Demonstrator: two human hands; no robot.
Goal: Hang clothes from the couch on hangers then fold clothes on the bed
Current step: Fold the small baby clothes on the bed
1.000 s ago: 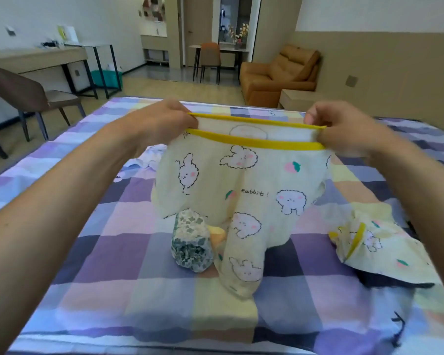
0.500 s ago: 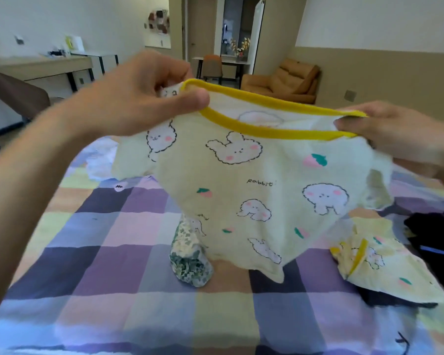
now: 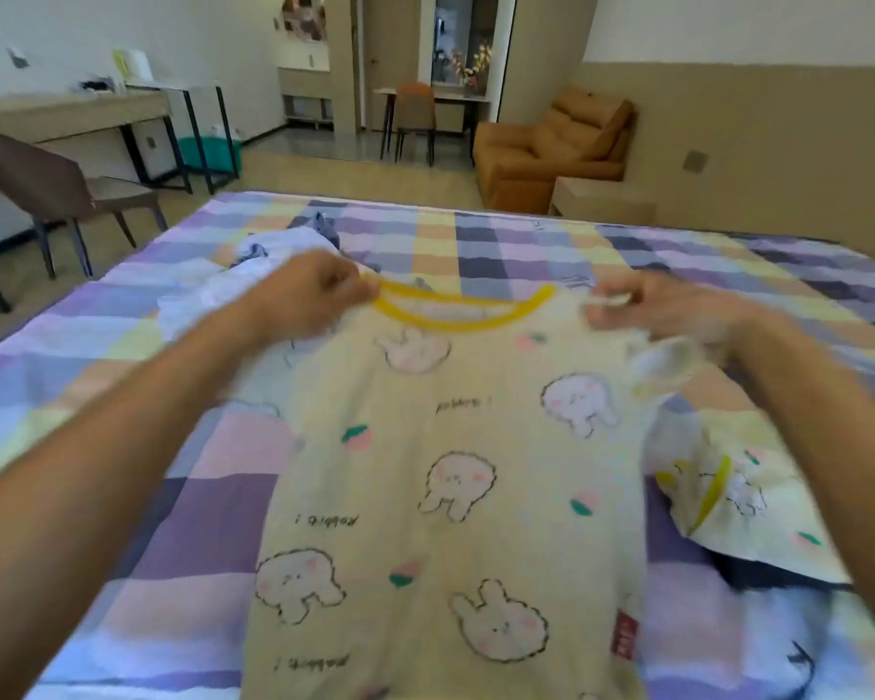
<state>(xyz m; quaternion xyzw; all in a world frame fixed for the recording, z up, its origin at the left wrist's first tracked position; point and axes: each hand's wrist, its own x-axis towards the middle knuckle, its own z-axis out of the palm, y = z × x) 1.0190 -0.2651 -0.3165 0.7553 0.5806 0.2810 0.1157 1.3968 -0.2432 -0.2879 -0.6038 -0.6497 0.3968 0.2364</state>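
Our left hand point(image 3: 314, 295) pinches the yellow rabbit-print shirt point(image 3: 450, 487) at one shoulder beside the collar, and our right hand point(image 3: 668, 308) pinches the other shoulder. We see the shirt spread over the checked bed point(image 3: 501, 245), running from both hands toward us.

both bare forearms reach forward from the lower corners, drawing closer together toward the middle of the view. the left hand point(image 3: 314, 295) is curled, knuckles up, thumb and fingers pinching the top of the shirt point(image 3: 455, 477) — the right hand point(image 3: 663, 308) is level with it and well apart, fingers curled on the shirt's other shoulder, though blur hides the exact grip.
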